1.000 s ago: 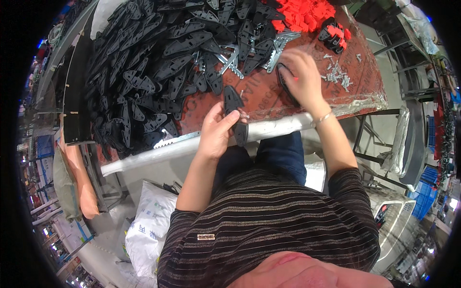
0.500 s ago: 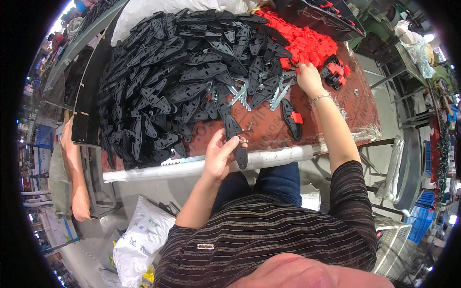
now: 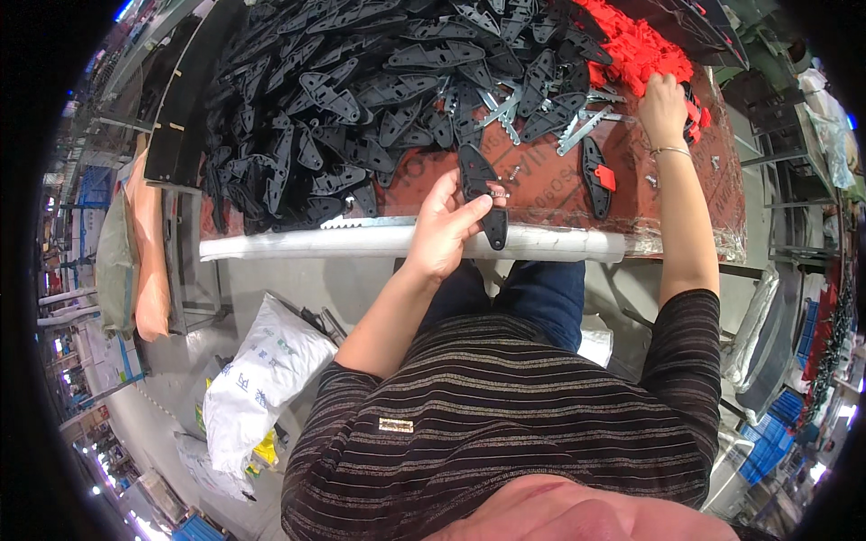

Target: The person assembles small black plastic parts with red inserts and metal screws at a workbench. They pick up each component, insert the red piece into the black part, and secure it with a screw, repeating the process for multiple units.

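Note:
My left hand grips a long black plastic plate near the table's front edge, thumb on top. A small metal coil spring shows beside the thumb. At the far right, my right hand reaches to the near edge of a heap of red plastic pieces. Its fingers curl downward and their tips are hidden, so what they pinch does not show. Between the hands lies a black plate with a red piece on it. Toothed metal strips lie beyond it.
A large pile of similar black plates covers the table's left and middle. White padding wraps the front edge of the red-brown tabletop. Loose springs lie near my left hand. A white sack stands on the floor at left.
The view has shifted, so the table sits higher in it. My right hand has moved right along the red heap, toward the assembled black-and-red parts. My left hand still holds the black plate.

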`<act>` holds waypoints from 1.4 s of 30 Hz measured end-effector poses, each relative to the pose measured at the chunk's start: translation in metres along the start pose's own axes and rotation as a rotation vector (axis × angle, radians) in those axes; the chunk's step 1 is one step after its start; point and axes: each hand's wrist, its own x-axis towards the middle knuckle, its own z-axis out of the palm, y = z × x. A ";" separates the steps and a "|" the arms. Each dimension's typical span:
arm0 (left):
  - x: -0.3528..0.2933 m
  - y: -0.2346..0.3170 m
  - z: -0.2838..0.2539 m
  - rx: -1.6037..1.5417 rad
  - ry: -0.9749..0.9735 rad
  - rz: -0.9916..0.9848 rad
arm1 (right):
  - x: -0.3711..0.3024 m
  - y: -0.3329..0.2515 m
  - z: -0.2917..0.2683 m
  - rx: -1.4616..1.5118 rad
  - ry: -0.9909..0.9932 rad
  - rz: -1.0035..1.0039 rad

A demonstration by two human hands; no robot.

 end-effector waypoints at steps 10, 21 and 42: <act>0.012 0.000 0.013 -0.020 0.018 0.106 | -0.114 -0.137 -0.140 1.908 -0.660 0.168; 0.007 -0.004 0.015 0.024 0.063 0.202 | -0.141 -0.175 -0.141 1.860 -0.337 0.350; -0.001 -0.011 0.024 0.209 -0.176 0.064 | -0.123 -0.182 -0.146 2.312 -0.484 0.296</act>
